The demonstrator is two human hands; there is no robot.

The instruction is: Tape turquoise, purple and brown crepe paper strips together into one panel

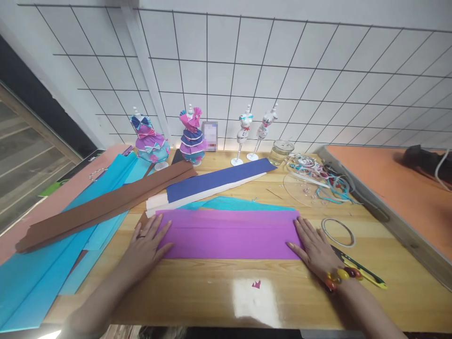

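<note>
A folded sheet of purple crepe paper (pixel 229 240) lies flat on the wooden table, its long side facing me. My left hand (pixel 151 240) rests on its left end, fingers spread. On the right end lies my right hand (pixel 314 242), fingers stretched out flat and a beaded bracelet (pixel 342 278) on the wrist. Turquoise paper (pixel 243 203) peeks out behind the purple sheet. Just beyond my right hand are a roll of narrow tape (pixel 338 232) and a black and yellow cutter (pixel 363 268), partly hidden by the wrist.
Brown paper (pixel 106 202) and blue paper (pixel 38 278) cover the left side. Dark blue paper (pixel 219 179) lies behind. Two dressed mannequins (pixel 151 141) and two bare ones (pixel 243 134) stand along the back, near a glass jar (pixel 281 151). Tangled ribbons (pixel 332 181) lie right.
</note>
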